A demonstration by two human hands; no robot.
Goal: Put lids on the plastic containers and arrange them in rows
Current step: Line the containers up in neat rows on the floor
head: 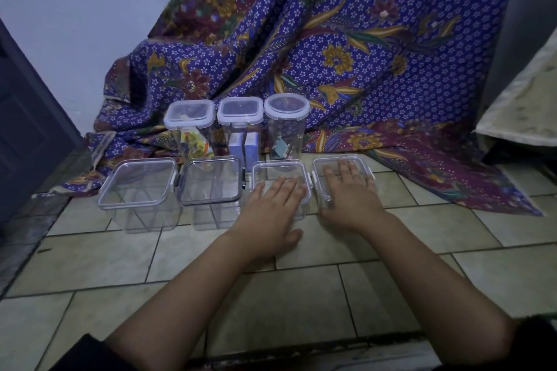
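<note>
- On the tiled floor [90, 250] right in front of me I've got two rows of clear plastic containers, all with lids on top.
- Front row is four low square ones side by side: far-left tub [138, 184], second tub [211, 181] (its lid has a darker rim), third tub [280, 170] and fourth tub [319, 187]. They sit just beside each other with small gaps.
- My left hand [271, 205] lies flat on the third tub's lid, fingers straight and together, thumb hanging off the near edge. It isn't gripping anything.
- My right hand [349, 193] is the same deal on the fourth tub's lid: palm down, fingers spread a bit, just pressing on it.
- Can't tell from here whether the side clips on those two are snapped down.
- Back row is three taller ones, touching or nearly so: left jar [190, 113] with colourful bits inside, middle jar [240, 110] with a couple of pale blue boxes, and round jar [287, 107] with some small scraps at the bottom.
- Behind it all hangs a purple flowery cloth [331, 39] that spills onto the floor, and the back row stands at its edge.
</note>
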